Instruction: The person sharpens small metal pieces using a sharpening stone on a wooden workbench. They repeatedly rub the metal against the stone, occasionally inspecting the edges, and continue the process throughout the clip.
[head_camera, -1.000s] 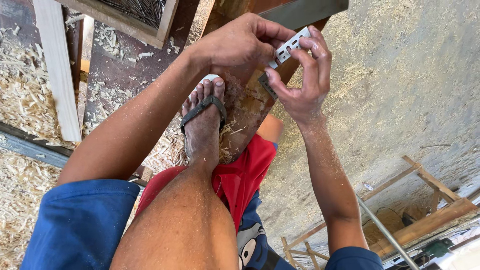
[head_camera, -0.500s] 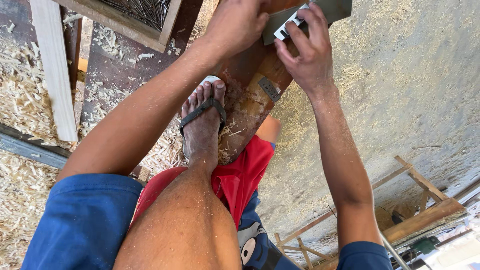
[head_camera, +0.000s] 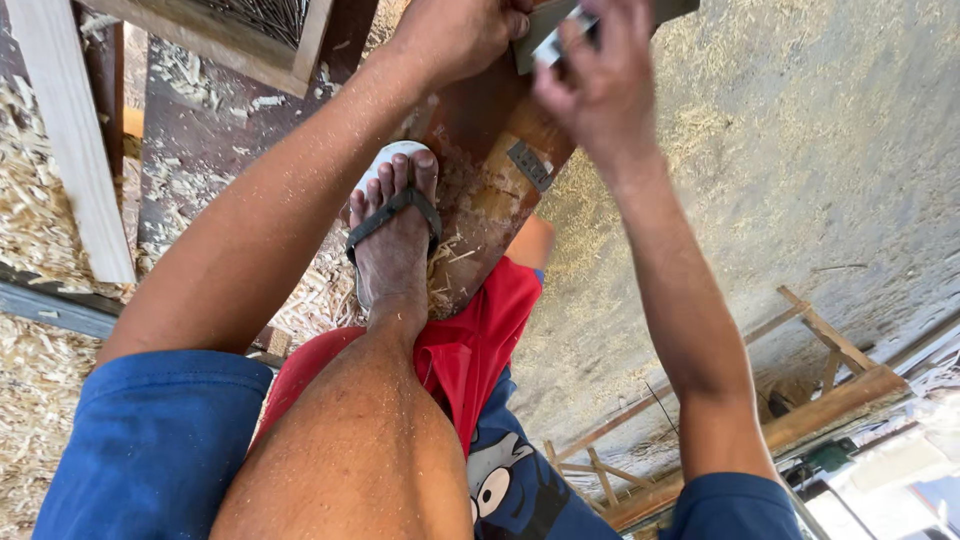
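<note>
A reddish-brown wooden plank (head_camera: 490, 190) runs away from me, and my foot in a black-strapped sandal (head_camera: 392, 235) rests on it among wood shavings. At the plank's far end, my left hand (head_camera: 455, 35) is closed on the edge of a grey flat piece (head_camera: 540, 22) that is cut off by the top of the view. Just right of it, my right hand (head_camera: 600, 85) pinches a small white piece (head_camera: 555, 45) against that grey piece. A small grey metal plate (head_camera: 528, 165) is fixed on the plank below my hands.
A pale wooden frame with mesh (head_camera: 250, 40) and an upright board (head_camera: 75, 150) stand at the left over heaps of shavings (head_camera: 30, 230). Bare concrete floor (head_camera: 800, 150) lies to the right. Wooden trestle frames (head_camera: 820, 360) sit at the lower right.
Both hands have moved farther along the plank toward the top of the view, the right hand carrying the small white piece up to the grey piece. My foot stays on the plank.
</note>
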